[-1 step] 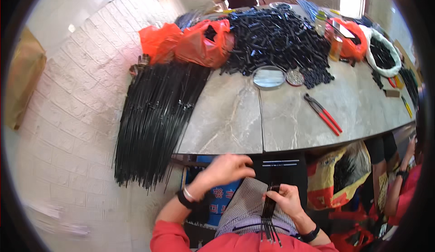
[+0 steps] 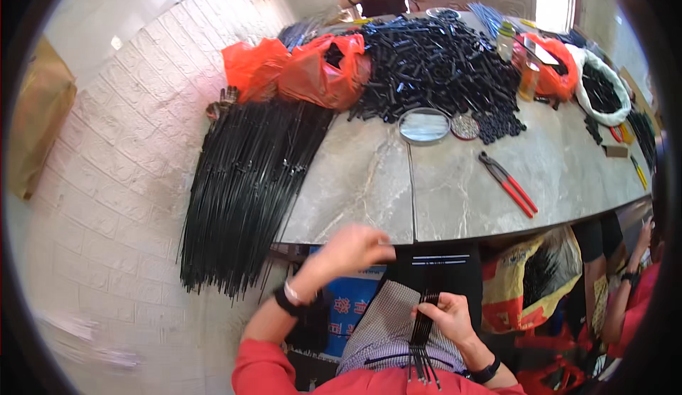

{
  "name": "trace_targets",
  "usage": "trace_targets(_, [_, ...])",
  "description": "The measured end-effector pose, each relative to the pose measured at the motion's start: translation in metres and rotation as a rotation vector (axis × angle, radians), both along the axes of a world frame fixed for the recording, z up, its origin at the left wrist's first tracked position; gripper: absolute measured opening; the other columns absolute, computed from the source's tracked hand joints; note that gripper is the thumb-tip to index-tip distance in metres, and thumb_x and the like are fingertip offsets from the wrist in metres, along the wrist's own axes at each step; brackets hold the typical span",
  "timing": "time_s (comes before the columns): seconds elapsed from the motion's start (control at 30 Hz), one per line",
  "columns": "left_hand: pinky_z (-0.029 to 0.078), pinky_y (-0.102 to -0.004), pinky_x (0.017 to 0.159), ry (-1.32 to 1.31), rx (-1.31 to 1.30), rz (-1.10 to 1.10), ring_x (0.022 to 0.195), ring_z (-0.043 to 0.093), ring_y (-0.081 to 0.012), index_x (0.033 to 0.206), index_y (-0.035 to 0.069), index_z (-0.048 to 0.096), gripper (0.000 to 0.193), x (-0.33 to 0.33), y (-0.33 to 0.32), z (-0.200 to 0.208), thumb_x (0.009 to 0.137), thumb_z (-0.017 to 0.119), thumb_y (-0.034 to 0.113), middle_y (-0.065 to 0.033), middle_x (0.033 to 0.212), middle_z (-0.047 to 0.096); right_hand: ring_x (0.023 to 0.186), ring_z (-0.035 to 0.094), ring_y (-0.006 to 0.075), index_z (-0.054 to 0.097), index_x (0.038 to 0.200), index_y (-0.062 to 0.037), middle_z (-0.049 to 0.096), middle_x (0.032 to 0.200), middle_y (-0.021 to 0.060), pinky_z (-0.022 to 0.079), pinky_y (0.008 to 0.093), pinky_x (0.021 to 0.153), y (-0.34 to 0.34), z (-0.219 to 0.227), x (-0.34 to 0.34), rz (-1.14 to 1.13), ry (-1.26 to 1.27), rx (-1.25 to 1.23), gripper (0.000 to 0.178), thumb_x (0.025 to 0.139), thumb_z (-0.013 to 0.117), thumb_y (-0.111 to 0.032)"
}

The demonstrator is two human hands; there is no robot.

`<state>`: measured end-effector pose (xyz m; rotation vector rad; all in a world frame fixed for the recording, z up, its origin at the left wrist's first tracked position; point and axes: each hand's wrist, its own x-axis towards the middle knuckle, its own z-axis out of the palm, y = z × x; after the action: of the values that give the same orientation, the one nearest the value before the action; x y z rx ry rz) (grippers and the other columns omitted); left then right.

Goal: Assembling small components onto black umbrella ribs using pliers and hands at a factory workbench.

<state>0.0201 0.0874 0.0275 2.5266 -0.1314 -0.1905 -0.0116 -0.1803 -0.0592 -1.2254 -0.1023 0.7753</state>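
Observation:
Above my lap, my right hand (image 2: 452, 317) is closed, thumb on top, round the upper part of a flat bundle of thin black rods (image 2: 420, 332). The bundle's lower ends fan out over the checked cloth (image 2: 387, 313) on my lap. My left hand (image 2: 357, 246) is raised near the table's front edge, left of the bundle and apart from it. Motion smears its fingers, so I cannot make out whether they hold anything. A large bunch of long black rods (image 2: 245, 189) overhangs the table's left edge.
On the stone-patterned table (image 2: 355, 196) lie red-handled pincers (image 2: 509, 184), a dish of pale pieces (image 2: 424, 126), a small round dish (image 2: 464, 127) and a heap of short black tubes (image 2: 440, 61). Red plastic bags (image 2: 323, 75) stand behind the rods. Other people sit across and at right.
My left hand has shifted slightly up and left, farther from the bundle. My right hand keeps its hold on the black rods. The view has tilted slightly.

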Motion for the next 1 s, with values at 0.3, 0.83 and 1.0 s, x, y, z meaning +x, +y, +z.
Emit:
trace_targets(0.3, [0.050, -0.0451, 0.082, -0.308, 0.339, 0.605, 0.099, 0.063, -0.0364, 0.105, 0.006, 0.066, 0.031, 0.210, 0.138, -0.033, 0.080, 0.067, 0.023, -0.0195, 0.105, 0.066, 0.075, 0.066, 0.0141, 0.066, 0.090, 0.0104, 0.070, 0.083, 0.0118, 0.054, 0.0253, 0.069, 0.006, -0.003, 0.004, 0.015, 0.024, -0.012, 0.010, 0.086, 0.061, 0.003])
trace_targets(0.83, [0.049, -0.0449, 0.081, -0.400, 0.237, 0.562, 0.097, 0.060, -0.0363, 0.099, 0.005, 0.068, 0.029, 0.256, 0.119, -0.077, 0.076, 0.072, 0.022, -0.0179, 0.104, 0.061, 0.075, 0.066, 0.0134, 0.067, 0.092, 0.0094, 0.070, 0.082, 0.0112, 0.054, 0.0250, 0.069, 0.004, -0.005, 0.021, -0.020, 0.079, -0.059, 0.012, 0.086, 0.062, 0.000])
trace_targets(1.0, [0.048, -0.0480, 0.079, -0.383, 0.263, 0.509, 0.096, 0.060, -0.0406, 0.108, 0.005, 0.057, 0.036, 0.264, 0.121, -0.077, 0.078, 0.071, 0.019, -0.0200, 0.105, 0.059, 0.075, 0.066, 0.0136, 0.068, 0.093, 0.0082, 0.070, 0.083, 0.0103, 0.054, 0.0257, 0.070, 0.004, -0.009, 0.020, -0.037, 0.065, 0.019, 0.011, 0.087, 0.063, 0.000])
